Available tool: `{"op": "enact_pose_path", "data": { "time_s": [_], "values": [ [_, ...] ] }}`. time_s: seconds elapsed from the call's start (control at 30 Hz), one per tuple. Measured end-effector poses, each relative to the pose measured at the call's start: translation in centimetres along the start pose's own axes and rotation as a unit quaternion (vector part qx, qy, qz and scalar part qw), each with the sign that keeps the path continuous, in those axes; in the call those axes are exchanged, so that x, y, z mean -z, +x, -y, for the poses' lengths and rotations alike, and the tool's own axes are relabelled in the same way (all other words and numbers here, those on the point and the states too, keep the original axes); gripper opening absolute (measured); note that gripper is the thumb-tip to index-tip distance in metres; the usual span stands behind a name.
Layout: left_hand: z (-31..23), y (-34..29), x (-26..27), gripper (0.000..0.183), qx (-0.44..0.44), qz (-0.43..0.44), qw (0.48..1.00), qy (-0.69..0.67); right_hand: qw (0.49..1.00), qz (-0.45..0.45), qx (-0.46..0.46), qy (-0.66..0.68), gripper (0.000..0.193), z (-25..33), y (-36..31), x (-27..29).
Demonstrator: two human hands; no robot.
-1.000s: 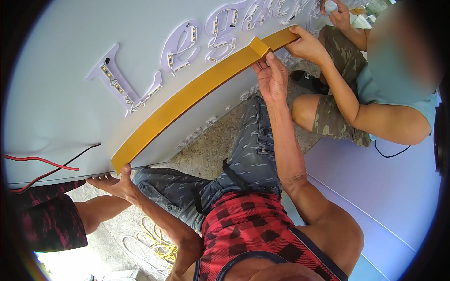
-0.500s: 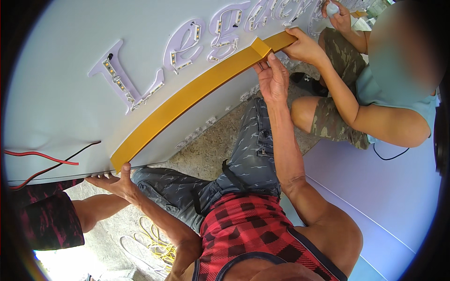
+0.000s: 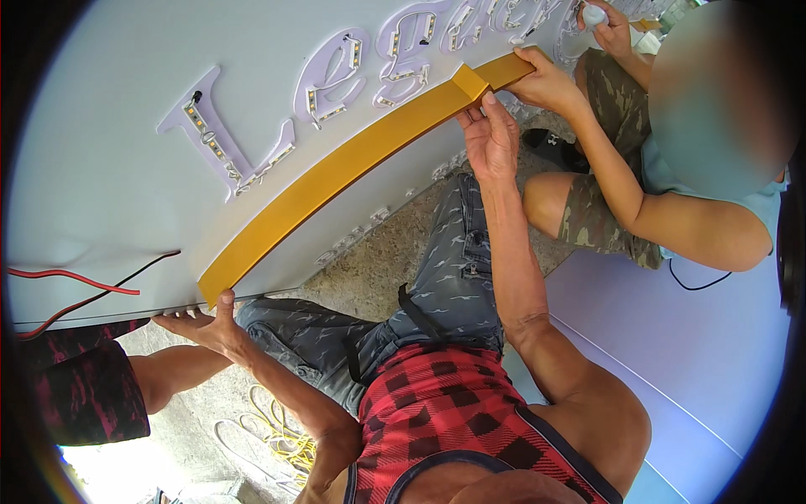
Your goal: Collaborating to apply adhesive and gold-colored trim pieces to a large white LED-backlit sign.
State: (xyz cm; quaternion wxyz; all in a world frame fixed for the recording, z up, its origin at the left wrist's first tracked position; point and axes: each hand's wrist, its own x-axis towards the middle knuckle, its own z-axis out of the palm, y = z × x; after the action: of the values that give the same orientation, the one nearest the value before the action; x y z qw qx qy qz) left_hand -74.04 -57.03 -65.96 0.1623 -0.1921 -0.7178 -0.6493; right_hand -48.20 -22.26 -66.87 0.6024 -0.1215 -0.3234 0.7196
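A long gold strip (image 3: pixel 336 168) lies along the lower side of a grey panel, bowed by the lens, with a small gold block (image 3: pixel 470 82) standing across it toward its far right end. My right hand (image 3: pixel 493 139) grips the strip's near edge beside that block, thumb on top and fingers partly hidden underneath. At the left end, my left hand (image 3: pixel 206 329) has its thumb against the strip's tip, while its fingers stretch along the panel's edge. A co-worker's hand (image 3: pixel 541 84) holds the right end; their other hand (image 3: pixel 613 34) has a small white-tipped bottle or tube.
White letter shapes (image 3: pixel 206 134) fitted with LED modules stand on the grey panel (image 3: pixel 101 185). Red and black wires (image 3: pixel 75 281) lie at its left. Another person's leg (image 3: pixel 180 378) is beside my left arm. Yellow cord (image 3: pixel 290 454) lies coiled on the concrete floor.
The co-worker has shifted very slightly, and the hand with the bottle or tube has moved a little. My hands and the gold strip stay practically in place.
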Motion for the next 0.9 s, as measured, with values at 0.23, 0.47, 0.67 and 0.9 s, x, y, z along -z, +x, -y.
{"op": "enact_pose_path", "data": {
  "time_s": [0.23,0.47,0.67,0.9],
  "values": [
    [-0.3,-0.2,0.0,0.141,-0.001,0.004,1.000,-0.011,1.000,0.001,0.005,-0.001,0.023,0.1,-0.4,0.5],
    [0.4,-0.1,0.4,0.128,-0.038,0.017,0.999,-0.023,0.943,0.203,0.152,-0.215,0.027,3.2,0.0,-0.4],
    [0.1,0.0,0.1,0.130,-0.041,0.024,0.998,-0.032,-0.039,0.577,0.484,-0.656,0.029,10.6,1.5,-4.1],
    [0.8,-0.1,0.5,0.130,-0.043,0.012,0.999,-0.016,-0.095,0.510,0.501,-0.693,0.024,8.3,2.4,-1.1]
  ]
}}
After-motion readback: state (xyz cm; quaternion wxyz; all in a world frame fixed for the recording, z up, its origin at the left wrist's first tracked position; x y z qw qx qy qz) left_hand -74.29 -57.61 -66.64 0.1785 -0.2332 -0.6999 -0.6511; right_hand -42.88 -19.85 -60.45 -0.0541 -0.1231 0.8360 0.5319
